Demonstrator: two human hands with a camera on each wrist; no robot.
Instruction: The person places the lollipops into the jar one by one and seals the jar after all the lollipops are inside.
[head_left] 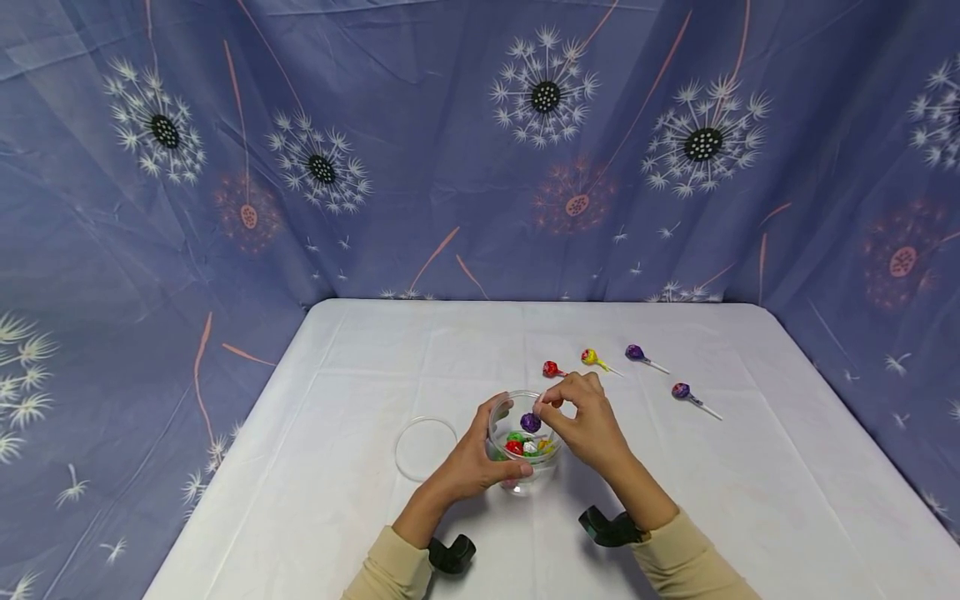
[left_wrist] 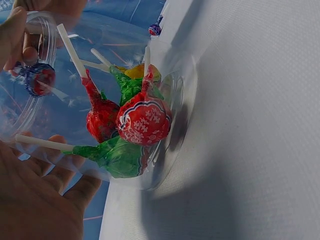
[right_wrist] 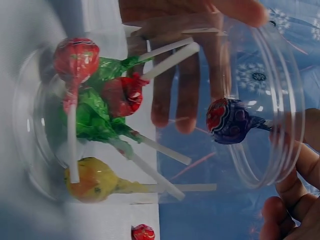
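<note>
A clear plastic jar [head_left: 525,483] stands on the white table, and my left hand [head_left: 468,465] grips it around its side. Several wrapped lollipops lie inside: red [left_wrist: 144,121], green [left_wrist: 120,160] and yellow [right_wrist: 90,181] ones, with white sticks pointing various ways. At the mouth of the jar, my right hand [head_left: 588,423] pinches a purple lollipop [head_left: 530,422] by its stick. Its wrapped head hangs downward just inside the rim, apart from the candies below. In the right wrist view, that lollipop's wrapper [right_wrist: 227,121] shows purple with a red patch.
Left of the jar lies a round clear lid [head_left: 397,450]. Beyond the right hand, a red lollipop [head_left: 551,368], a yellow one [head_left: 589,357] and two purple ones [head_left: 634,352] [head_left: 681,391] lie on the table [head_left: 750,500]. A blue dandelion-print curtain [head_left: 450,167] hangs behind.
</note>
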